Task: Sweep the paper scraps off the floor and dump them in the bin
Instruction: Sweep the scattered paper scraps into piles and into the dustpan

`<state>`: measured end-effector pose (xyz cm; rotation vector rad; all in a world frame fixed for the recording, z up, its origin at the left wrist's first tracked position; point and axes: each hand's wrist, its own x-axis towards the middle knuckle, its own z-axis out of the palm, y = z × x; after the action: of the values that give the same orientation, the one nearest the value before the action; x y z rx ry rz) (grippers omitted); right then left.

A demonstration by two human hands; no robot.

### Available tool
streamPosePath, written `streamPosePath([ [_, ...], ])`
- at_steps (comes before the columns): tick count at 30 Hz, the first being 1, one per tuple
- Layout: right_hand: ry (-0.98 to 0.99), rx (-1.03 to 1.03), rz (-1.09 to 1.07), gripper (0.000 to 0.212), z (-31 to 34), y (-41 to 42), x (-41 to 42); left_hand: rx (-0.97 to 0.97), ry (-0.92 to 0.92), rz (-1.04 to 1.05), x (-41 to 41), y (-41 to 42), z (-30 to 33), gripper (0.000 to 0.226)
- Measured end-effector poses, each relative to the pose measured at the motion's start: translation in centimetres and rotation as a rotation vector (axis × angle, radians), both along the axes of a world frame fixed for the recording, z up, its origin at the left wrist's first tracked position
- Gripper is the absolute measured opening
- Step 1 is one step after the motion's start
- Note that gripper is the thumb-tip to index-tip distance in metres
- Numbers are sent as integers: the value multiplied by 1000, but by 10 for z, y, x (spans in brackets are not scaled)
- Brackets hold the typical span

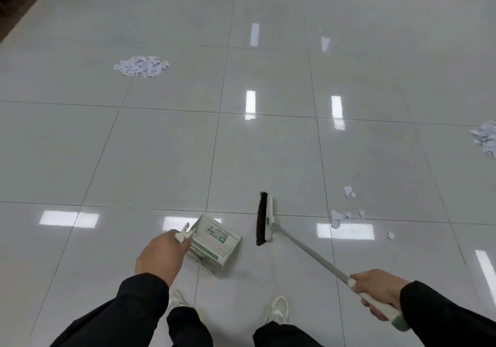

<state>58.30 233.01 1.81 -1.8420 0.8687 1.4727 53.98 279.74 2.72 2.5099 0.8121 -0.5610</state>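
Left hand (160, 255) curled round the dustpan (212, 244) handle, pan low by the feet. Right hand (377, 291) gripping the broom (303, 250) handle — brush head (264, 219) near the floor (161, 145), just right of the pan. Loose paper scraps (346, 213) right of the brush; a heap of scraps (141, 66) well apart, far left — another heap (486, 138) at the right edge.

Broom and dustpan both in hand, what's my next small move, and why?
Probably swing the broom head right, behind the loose scraps, and draw them toward the dustpan. Those scraps lie nearest, and the bristles now stand between them and the pan.
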Motion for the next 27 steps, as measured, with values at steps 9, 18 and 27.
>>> streamPosePath([
  [9,-122,-221,12,31,16,-178,-8,-26,-11,-72,31,-126,1,45],
  [18,-261,-235,-137,30,54,-216,-34,-82,-35,-215,55,-190,11,39],
  [27,-369,-35,-385,7,51,-119,-26,-75,-81,-194,81,-169,28,44],
])
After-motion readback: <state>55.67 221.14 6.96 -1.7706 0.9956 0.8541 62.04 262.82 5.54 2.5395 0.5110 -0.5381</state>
